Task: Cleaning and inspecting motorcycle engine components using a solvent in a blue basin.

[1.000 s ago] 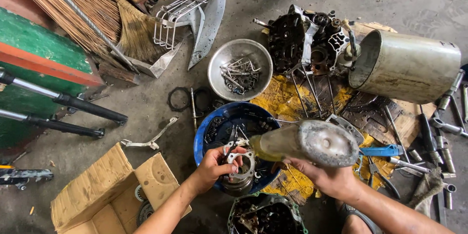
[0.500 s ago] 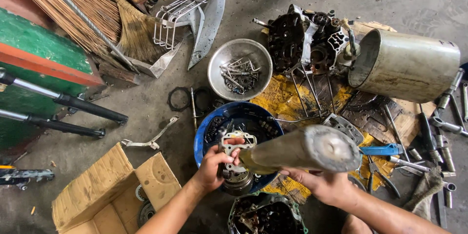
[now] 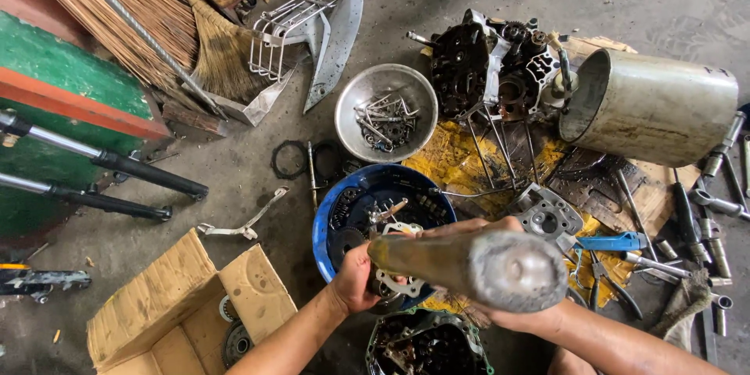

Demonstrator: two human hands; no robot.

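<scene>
Broom upper left; steel bowl holding bolts; cardboard box lower left; metal cylinder right.

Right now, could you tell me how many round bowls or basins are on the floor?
2. A metal bowl of bolts lies beyond the hands; a blue basin of engine parts sits under the left hand. Clutter may hide others.
</scene>
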